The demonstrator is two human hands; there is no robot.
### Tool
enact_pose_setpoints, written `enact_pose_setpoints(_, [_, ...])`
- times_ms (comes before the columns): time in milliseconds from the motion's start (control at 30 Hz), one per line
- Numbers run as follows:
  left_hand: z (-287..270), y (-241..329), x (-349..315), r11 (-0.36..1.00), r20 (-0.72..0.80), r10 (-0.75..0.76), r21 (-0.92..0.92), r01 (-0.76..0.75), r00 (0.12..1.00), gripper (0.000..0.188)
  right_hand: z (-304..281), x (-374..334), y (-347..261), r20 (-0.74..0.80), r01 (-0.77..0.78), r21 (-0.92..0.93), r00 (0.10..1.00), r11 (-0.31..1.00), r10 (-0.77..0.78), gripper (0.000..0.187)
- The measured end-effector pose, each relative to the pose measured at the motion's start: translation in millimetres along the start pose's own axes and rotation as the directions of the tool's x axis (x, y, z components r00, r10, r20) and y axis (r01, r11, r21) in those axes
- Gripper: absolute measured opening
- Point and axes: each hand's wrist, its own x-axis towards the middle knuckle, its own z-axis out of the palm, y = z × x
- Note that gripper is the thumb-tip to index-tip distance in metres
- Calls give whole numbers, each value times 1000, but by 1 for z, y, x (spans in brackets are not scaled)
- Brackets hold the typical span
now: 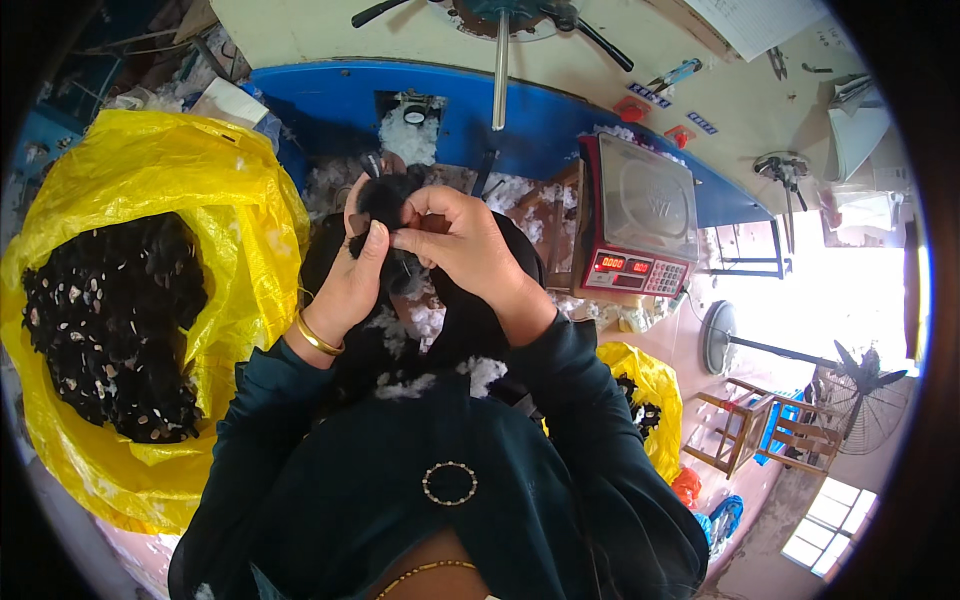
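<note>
A small black plush piece (382, 200), furry like part of a soft toy, is held up between my two hands above my lap. My left hand (352, 272), with a gold bangle at the wrist, is closed around its left side, thumb pressed on the front. From the right, my right hand (468, 243) pinches its edge, where a small brown patch shows between the fingers. I cannot make out whether a needle or thread is in the pinch. White stuffing fluff (427, 320) lies on my dark lap below.
On the left a big yellow sack (250, 215) holds many black plush pieces (110, 330). A red digital scale (640, 215) stands at the right. Ahead are a blue machine panel (320, 95) with a gauge and a metal lever (500, 75). Another yellow sack (655, 400) stands lower right.
</note>
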Motion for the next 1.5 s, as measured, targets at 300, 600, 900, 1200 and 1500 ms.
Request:
enact_pose_setpoints(300, [4, 4, 7, 955, -9, -169, -249, 162, 986, 58, -8, -8, -1, 175, -54, 371, 984, 927, -13, 12])
enact_pose_setpoints(600, [9, -6, 26, 649, 212, -459, -583, 489, 863, 44, -35, -23, 5, 134, 315, -633, 944, 707, -301, 34])
enact_pose_setpoints(900, [36, -3, 101, 820, 0, -359, -478, 316, 933, 28, -76, 86, -33, -306, 143, -842, 666, 520, -680, 29])
enact_pose_setpoints(1200, [48, 3, 110, 987, -81, -74, -146, 61, 994, 33, -123, 135, -37, -225, 121, -908, 669, 402, -709, 27])
enact_pose_setpoints(1500, [48, 14, 87, 821, -32, 129, 564, -89, 991, 39, -107, 109, -26, -237, 223, -858, 628, 463, -741, 30])
